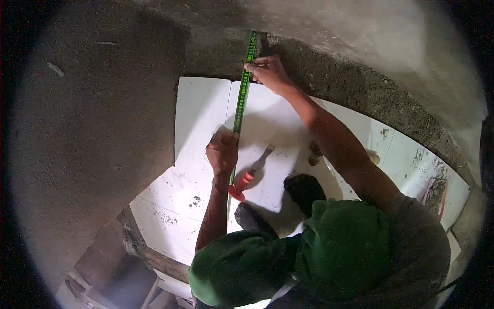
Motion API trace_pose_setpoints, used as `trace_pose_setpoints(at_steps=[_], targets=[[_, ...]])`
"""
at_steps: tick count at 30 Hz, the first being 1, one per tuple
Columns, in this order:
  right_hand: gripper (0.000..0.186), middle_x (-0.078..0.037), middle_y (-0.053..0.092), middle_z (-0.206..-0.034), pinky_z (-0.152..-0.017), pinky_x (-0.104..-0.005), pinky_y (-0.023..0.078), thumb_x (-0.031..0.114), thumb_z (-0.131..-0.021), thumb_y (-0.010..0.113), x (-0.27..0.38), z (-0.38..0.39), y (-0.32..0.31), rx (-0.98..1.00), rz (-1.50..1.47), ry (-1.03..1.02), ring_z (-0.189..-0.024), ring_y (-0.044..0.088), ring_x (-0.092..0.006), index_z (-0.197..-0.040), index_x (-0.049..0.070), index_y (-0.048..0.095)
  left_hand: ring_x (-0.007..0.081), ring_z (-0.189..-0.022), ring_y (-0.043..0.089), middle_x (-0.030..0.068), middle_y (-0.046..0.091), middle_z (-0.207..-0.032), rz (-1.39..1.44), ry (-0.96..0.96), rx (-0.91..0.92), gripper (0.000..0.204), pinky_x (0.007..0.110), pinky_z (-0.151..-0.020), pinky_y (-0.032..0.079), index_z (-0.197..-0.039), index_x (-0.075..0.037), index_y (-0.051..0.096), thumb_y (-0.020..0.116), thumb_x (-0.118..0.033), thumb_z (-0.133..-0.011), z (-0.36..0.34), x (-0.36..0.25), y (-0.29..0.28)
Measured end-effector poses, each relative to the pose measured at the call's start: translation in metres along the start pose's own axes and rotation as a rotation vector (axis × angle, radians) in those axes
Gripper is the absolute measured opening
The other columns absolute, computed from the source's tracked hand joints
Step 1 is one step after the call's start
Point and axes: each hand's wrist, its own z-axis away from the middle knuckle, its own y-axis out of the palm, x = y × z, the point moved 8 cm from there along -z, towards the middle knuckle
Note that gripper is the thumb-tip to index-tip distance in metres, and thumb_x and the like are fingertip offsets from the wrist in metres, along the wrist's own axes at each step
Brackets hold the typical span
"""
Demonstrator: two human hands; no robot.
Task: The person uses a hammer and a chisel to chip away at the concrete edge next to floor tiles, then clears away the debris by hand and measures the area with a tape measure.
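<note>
A green tape measure (241,103) runs from the rough strip by the far wall toward me across white floor tiles (200,113). My right hand (270,74) pinches the tape near its far end, just past the tiles' far edge. Closer to me, my left hand (223,152) is closed on the same tape, low over the tiles. Past that hand only a thin edge of the tape shows. To the right of my left forearm lies a flat-bladed tool (254,167) with a red handle, like a chisel or scraper.
My black shoes (303,193) stand on the tiles below my green-clad knees (345,247). A rough mortar strip (355,77) borders the far tile edge. A rough grey wall (103,113) rises at left. A red-edged, mortar-smeared object (436,198) and a pale cylinder (374,157) lie at right.
</note>
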Motion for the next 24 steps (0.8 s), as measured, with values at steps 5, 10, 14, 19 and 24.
trace_pose_setpoints(at_steps=[5,10,14,19,24], targets=[[0.027,0.000,0.063,-0.066,-0.054,-0.0265,0.049,0.029,-0.096,0.076,-0.005,-0.002,0.000,-0.002,0.057,0.031,-0.061,0.059,-0.0078,-0.087,0.003,0.077,0.0321,-0.075,0.069,0.0122,0.069,-0.081,-0.070,0.018,0.008,0.018,0.044,-0.069,0.055,-0.081,-0.007,0.065,0.073,-0.021,-0.090,0.006,0.004,0.001],[0.046,-0.009,0.073,-0.083,-0.065,-0.0342,0.056,0.045,-0.099,0.071,-0.006,0.001,0.001,-0.003,-0.033,0.067,-0.072,0.066,-0.0173,-0.099,0.000,0.075,0.0326,-0.075,0.067,0.0118,0.067,-0.080,-0.299,0.153,-0.124,0.017,0.045,-0.070,0.054,-0.087,-0.009,0.064,0.073,-0.023,-0.092,0.008,0.025,-0.018],[0.045,-0.009,0.073,-0.086,-0.065,-0.0334,0.056,0.044,-0.098,0.071,-0.004,0.001,0.004,0.026,0.000,0.075,-0.073,0.066,-0.0177,-0.104,-0.001,0.074,0.0362,-0.075,0.067,0.0119,0.068,-0.082,0.181,-0.101,-0.232,0.022,0.046,-0.069,0.053,-0.086,-0.008,0.061,0.073,-0.025,-0.094,-0.013,0.085,-0.054],[0.036,-0.006,0.070,-0.080,-0.056,-0.0271,0.049,0.034,-0.096,0.076,-0.001,0.002,0.005,-0.010,-0.091,0.063,-0.065,0.060,-0.0098,-0.096,-0.002,0.074,0.0349,-0.076,0.069,0.0120,0.069,-0.083,-0.043,0.063,-0.314,0.021,0.046,-0.067,0.053,-0.088,-0.007,0.062,0.072,-0.024,-0.096,-0.050,0.093,-0.078],[0.034,-0.006,0.070,-0.079,-0.056,-0.0269,0.049,0.033,-0.096,0.076,-0.003,0.002,0.003,-0.048,-0.100,0.082,-0.065,0.060,-0.0094,-0.093,-0.001,0.074,0.0351,-0.075,0.070,0.0109,0.070,-0.081,-0.118,0.038,-0.227,0.020,0.047,-0.065,0.053,-0.090,-0.008,0.063,0.069,-0.025,-0.098,-0.074,0.100,-0.089]])
